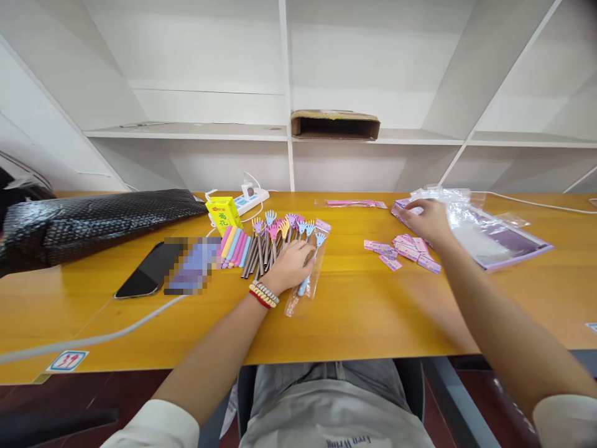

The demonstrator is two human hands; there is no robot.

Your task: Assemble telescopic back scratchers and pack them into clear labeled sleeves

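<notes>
My left hand (291, 264), with beaded bracelets at the wrist, has its fingers curled over a clear sleeve (295, 305) that holds a blue back scratcher (303, 286). Beside it, partly under the hand, lie several loose back scratchers (273, 232) with coloured hand-shaped heads and metal rods. To their left is a row of pastel handles (234, 247). My right hand (431, 221) hovers by a purple printed packet (400, 210), fingers bent and apart, with nothing visible in them. Small pink-purple cards (407, 247) are scattered just in front of it.
Clear plastic bags (480, 227) lie over a purple-edged sheet at right. A bagged pink piece (357, 203) rests at the back. At left are a yellow box (224, 213), a power strip (252, 200), a phone (152, 270), a black bubble-wrap roll (102, 221) and a white cable (116, 333).
</notes>
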